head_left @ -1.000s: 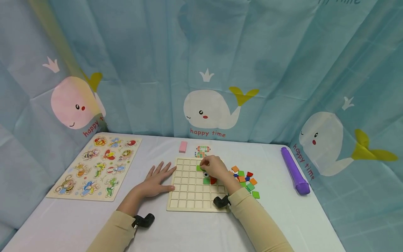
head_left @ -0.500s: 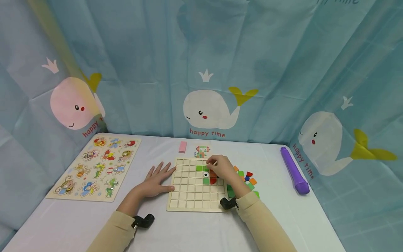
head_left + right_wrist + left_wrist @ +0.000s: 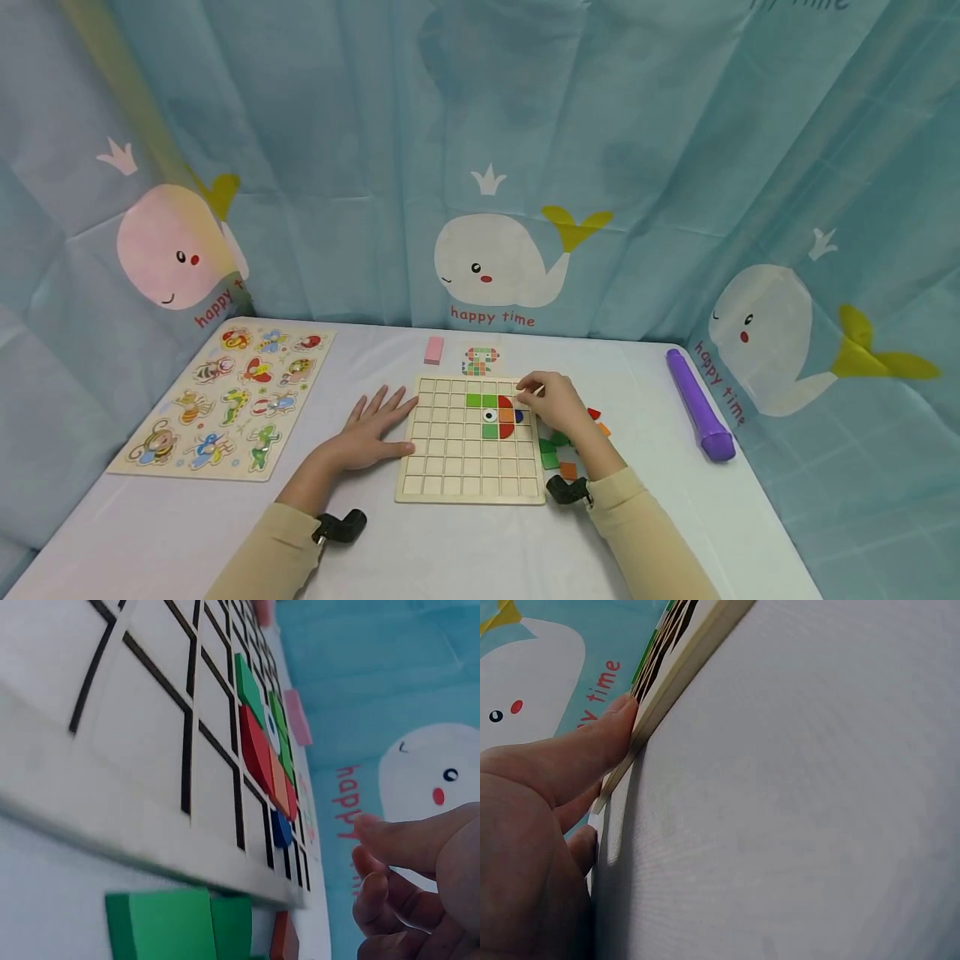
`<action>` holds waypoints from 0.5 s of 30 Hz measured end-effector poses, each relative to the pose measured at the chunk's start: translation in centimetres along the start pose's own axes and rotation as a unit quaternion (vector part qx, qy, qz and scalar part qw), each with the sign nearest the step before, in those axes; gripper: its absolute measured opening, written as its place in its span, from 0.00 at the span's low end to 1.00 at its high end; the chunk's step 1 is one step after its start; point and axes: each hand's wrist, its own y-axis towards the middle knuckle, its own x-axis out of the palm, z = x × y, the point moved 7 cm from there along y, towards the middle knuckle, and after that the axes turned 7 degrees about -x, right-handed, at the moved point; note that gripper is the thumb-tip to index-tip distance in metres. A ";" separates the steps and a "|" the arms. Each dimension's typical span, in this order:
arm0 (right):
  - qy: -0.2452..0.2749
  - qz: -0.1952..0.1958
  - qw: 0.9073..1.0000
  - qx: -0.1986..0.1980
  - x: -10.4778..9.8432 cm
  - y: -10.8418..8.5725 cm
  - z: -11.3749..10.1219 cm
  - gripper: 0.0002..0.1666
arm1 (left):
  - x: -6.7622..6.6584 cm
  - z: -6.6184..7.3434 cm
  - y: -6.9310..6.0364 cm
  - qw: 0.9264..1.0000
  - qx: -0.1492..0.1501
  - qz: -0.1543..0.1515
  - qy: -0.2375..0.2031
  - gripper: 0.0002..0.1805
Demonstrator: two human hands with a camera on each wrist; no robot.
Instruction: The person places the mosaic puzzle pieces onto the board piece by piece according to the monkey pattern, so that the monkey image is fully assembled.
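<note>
My right grip [image 3: 552, 402], loosely curled, seemingly empty, has shifted right, uncovering more of the red tile [image 3: 504, 403] and blue tile [image 3: 519, 417] on the board [image 3: 453, 467]; their arrangement shows. My spread left grip [image 3: 369, 437] touches its edge.

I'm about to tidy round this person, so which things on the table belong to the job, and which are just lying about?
In the job: grid board, placed tiles, loose tiles, probably the pattern.

Seemingly just lying about: bug puzzle, pink block, purple rod.
</note>
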 end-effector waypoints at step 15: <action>-0.014 0.022 0.998 0.049 -3.0 -2.1 3.3 0.10 | -0.1 0.2 -0.2 1.000 0.003 0.002 -0.001 0.47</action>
